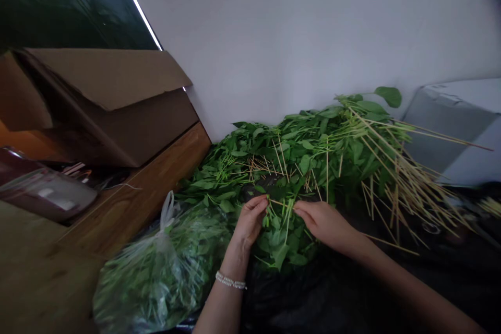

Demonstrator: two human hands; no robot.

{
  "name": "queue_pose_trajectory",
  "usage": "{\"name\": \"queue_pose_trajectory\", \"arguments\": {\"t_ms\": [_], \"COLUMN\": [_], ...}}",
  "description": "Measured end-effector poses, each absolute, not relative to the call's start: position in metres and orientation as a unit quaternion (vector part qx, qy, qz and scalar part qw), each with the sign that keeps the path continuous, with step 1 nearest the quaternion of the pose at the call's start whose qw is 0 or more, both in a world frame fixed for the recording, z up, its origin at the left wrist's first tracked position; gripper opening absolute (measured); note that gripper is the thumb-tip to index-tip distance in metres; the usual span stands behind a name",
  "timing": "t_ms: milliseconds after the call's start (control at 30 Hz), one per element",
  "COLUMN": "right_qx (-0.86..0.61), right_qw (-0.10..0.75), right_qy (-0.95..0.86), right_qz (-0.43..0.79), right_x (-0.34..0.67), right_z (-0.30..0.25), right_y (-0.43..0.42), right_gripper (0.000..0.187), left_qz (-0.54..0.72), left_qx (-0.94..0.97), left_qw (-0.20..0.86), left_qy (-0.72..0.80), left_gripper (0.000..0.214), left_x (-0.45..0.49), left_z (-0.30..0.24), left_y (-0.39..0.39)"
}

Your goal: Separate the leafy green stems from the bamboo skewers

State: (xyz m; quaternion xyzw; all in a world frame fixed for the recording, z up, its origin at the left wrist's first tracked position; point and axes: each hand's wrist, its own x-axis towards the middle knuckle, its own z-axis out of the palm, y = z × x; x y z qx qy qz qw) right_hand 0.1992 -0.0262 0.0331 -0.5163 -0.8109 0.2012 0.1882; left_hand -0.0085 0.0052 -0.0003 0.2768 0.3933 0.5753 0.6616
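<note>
My left hand (252,218), with a beaded bracelet at the wrist, is closed in a pinch on one end of a thin leafy stem (279,202). My right hand (326,223) pinches the same stem a little to the right. The stem runs roughly level between both hands, its leaves drooping below. Directly under them lies a small heap of loose green leaves (279,250) on black plastic (297,297). Behind the hands spreads a large pile of leafy stems (305,141). Its long pale stalks (395,172) stick out to the right.
At the lower left rests a tied clear plastic bag (168,271) full of green leaves. An open cardboard box (133,120) stands on a wooden surface (172,167), near a clear container (50,193). A white box-shaped object (454,125) is at the right, against the white wall (293,36).
</note>
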Motion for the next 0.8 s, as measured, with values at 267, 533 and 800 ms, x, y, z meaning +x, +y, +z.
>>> {"name": "queue_pose_trajectory", "arguments": {"t_ms": [267,533,800], "right_qx": [-0.517,-0.516,-0.512], "right_qw": [0.187,0.195,0.2], "right_qy": [-0.812,-0.812,-0.811], "right_qz": [0.198,0.193,0.199], "right_x": [0.1977,0.1956,0.1965], "right_z": [0.0345,0.029,0.0295], "right_y": [-0.0283,-0.0274,-0.0273], "right_gripper": [0.028,0.028,0.028], "left_qz": [0.564,0.536,0.548], "left_qx": [0.28,0.282,0.292], "left_qw": [0.665,0.684,0.674], "left_qy": [0.401,0.406,0.4], "left_gripper": [0.034,0.036,0.032], "left_x": [-0.0097,-0.0064,-0.0039], "left_z": [0.0001,-0.0021,-0.0014], "left_y": [0.0038,0.0007,0.0015]}}
